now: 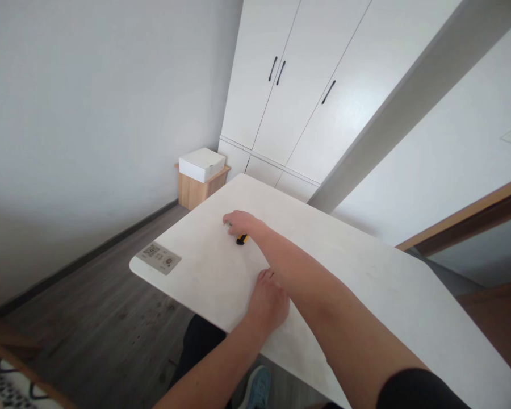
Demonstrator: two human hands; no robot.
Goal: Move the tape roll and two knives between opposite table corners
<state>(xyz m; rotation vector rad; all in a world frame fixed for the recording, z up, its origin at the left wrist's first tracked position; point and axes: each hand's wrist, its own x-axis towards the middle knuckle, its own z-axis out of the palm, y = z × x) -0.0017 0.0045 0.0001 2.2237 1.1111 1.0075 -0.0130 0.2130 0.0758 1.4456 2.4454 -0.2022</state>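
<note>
Desk surface: contents and condition

White desk, smooth flat top, rounded corners; runs out of frame at lower right. Grey label flat at the left corner, close along the edge; bears a square printed code, a round symbol and small print, illegible here. Small yellow-and-black object toward the far left part of the top, well apart from the label, partly covered by the right hand; type not determinable. Left hand over the near side, fingers curled.
</note>
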